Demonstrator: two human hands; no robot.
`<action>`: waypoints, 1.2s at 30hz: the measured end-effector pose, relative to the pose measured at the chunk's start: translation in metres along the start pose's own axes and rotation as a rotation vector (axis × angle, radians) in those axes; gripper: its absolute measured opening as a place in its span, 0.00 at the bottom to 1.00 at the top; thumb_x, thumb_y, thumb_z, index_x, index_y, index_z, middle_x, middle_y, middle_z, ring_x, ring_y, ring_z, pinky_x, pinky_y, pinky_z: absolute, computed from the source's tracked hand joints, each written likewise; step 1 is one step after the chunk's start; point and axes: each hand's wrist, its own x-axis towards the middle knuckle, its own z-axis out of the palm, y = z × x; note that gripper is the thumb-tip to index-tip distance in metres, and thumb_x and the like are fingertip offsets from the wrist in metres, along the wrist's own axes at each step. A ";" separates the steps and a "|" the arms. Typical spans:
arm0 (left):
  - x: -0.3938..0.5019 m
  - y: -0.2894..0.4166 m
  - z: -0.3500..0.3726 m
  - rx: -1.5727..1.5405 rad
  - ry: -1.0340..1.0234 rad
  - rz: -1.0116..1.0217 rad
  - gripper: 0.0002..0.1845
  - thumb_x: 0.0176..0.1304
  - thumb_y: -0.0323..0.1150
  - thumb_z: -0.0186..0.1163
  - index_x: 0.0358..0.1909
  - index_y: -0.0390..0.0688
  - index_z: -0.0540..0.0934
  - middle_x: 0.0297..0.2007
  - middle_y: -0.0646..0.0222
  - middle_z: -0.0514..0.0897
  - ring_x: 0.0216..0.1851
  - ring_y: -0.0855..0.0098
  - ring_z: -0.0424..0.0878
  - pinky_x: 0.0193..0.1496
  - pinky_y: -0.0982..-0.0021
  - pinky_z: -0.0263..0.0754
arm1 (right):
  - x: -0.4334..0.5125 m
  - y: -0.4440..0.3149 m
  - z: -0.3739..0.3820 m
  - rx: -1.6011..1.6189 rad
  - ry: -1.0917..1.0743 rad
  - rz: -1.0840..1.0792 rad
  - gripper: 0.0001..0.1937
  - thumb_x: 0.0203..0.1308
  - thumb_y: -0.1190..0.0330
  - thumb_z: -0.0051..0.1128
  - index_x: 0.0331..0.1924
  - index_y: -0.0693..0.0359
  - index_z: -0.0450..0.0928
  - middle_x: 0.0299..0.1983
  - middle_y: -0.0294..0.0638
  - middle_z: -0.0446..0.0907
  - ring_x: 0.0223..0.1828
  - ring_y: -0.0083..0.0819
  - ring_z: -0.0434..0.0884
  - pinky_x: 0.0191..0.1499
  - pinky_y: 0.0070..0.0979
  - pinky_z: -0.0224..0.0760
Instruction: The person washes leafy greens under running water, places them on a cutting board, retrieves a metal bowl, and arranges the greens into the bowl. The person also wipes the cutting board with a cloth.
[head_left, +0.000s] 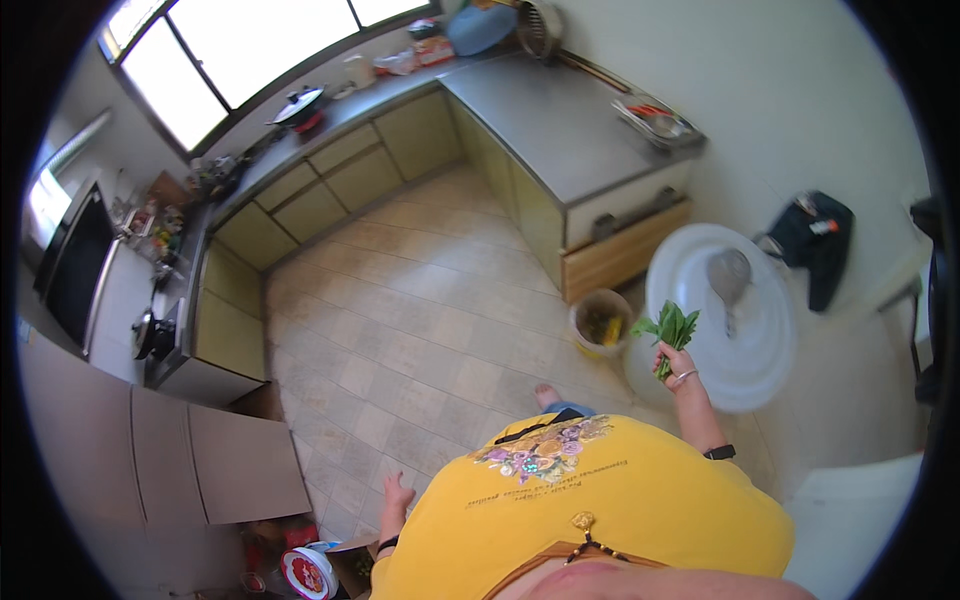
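My right hand (678, 364) is shut around the stems of a bunch of green leafy vegetables (673, 324), leaves pointing away from me. Behind the bunch stands a large white round plastic lid (757, 367) on what looks like a tub, with a ladle or scoop (729, 274) lying on it. An open bin (602, 319) with scraps and something yellow inside is just left of the leaves. Low on my left side, my left hand (397, 491) hangs over the tiled floor, fingers apart and holding nothing.
A steel counter (517, 112) with cabinets wraps the far side and carries a tray (652, 120) and a lidded pot (300, 109). At left are a stove pan (146, 334) and tall cabinets (161, 457). A cardboard box (349, 562) and a red-and-white bucket (309, 574) sit near my left hand.
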 end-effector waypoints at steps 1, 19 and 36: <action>-0.001 -0.011 -0.001 0.008 0.065 -0.037 0.29 0.42 0.26 0.60 0.52 0.43 0.76 0.50 0.53 0.77 0.54 0.59 0.74 0.57 0.65 0.69 | 0.030 -0.007 0.026 0.000 0.003 -0.014 0.09 0.58 0.67 0.57 0.25 0.60 0.71 0.19 0.37 0.72 0.17 0.28 0.72 0.21 0.29 0.70; 0.175 -0.010 -0.052 -0.415 -0.087 -0.720 0.27 0.48 0.35 0.61 0.54 0.41 0.75 0.48 0.53 0.79 0.50 0.61 0.77 0.53 0.65 0.72 | 0.353 -0.008 0.513 -0.288 -0.372 0.210 0.09 0.58 0.68 0.57 0.25 0.61 0.71 0.18 0.38 0.71 0.16 0.30 0.71 0.20 0.31 0.70; 0.670 -0.057 -0.413 -0.697 0.240 -0.417 0.25 0.57 0.33 0.60 0.57 0.39 0.72 0.46 0.60 0.80 0.47 0.68 0.78 0.49 0.70 0.73 | 0.571 0.016 0.828 -0.199 -0.054 0.200 0.08 0.58 0.67 0.56 0.26 0.58 0.71 0.18 0.36 0.70 0.17 0.27 0.71 0.19 0.30 0.67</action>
